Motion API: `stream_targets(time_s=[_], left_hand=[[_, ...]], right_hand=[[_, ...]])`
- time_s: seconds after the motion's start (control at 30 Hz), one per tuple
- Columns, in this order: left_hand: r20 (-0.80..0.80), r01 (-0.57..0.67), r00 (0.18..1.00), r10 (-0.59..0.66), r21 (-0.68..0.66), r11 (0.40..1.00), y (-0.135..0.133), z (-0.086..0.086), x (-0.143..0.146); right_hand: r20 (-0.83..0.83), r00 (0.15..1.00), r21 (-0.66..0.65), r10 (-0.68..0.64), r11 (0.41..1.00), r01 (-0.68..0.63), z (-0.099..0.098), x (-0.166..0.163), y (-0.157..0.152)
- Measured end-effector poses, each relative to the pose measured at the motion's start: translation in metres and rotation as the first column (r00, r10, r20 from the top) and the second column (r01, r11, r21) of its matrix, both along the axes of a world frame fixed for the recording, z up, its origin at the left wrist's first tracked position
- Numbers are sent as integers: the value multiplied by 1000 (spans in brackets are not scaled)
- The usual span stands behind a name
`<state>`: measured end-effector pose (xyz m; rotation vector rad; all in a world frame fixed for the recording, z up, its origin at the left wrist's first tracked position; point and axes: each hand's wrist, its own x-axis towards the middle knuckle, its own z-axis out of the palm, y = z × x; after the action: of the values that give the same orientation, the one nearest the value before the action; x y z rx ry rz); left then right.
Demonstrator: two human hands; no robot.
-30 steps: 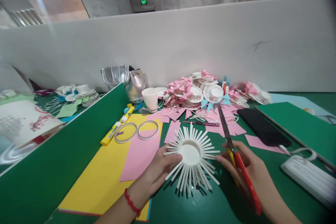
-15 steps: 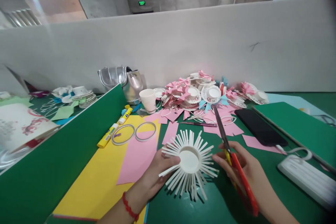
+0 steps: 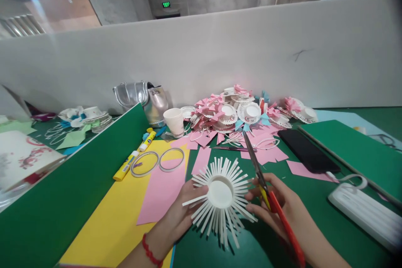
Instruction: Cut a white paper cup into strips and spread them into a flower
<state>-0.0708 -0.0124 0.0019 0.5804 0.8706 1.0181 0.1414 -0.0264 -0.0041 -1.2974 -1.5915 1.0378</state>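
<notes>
A white paper cup [image 3: 220,192], its wall cut into many thin strips that fan outward like rays, is lifted a little off the green mat. My left hand [image 3: 182,213] grips it from the left, with fingers closed under the strips. My right hand [image 3: 279,211] is wrapped round red-handled scissors [image 3: 270,201]; their closed blades point up and away, and the fingertips touch the strips on the cup's right side.
Pink and yellow paper sheets [image 3: 125,217] lie at left with two cut cup rims [image 3: 157,162] and a glue stick [image 3: 127,165]. A pile of finished paper-cup flowers [image 3: 238,113] sits behind, a black phone [image 3: 306,150] and white power strip [image 3: 366,211] at right.
The fanned cup has been lifted and tilted towards me, drifting slightly left. My right hand with the scissors has moved left, closer to the cup.
</notes>
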Motion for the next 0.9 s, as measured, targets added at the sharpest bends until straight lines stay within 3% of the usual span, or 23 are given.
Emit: stream_targets(time_s=[0.23, 0.4, 0.47, 0.57, 0.77, 0.9], left_hand=[[24, 19, 1000, -19, 3, 1000, 1, -8, -2], [39, -23, 999, 27, -99, 995, 4, -9, -2], [21, -116, 992, 124, -225, 967, 7, -12, -3], [67, -142, 983, 168, -289, 947, 10, -16, -4], [142, -123, 978, 151, -186, 975, 8, -19, -5], [96, 5, 995, 0, -54, 999, 5, -17, -7]], right_hand=[[-14, 1000, -32, 6, 999, -6, -7, 0, 2], [-5, 1000, -18, 30, 999, -30, -3, 1, 2], [10, 1000, -31, 27, 999, -27, 1, 3, 2], [23, 1000, -29, -1, 1000, 1, 2, 5, 4], [-2, 999, -23, -43, 999, 43, -4, 4, 5], [-38, 998, -60, -49, 997, 46, -8, 4, 6]])
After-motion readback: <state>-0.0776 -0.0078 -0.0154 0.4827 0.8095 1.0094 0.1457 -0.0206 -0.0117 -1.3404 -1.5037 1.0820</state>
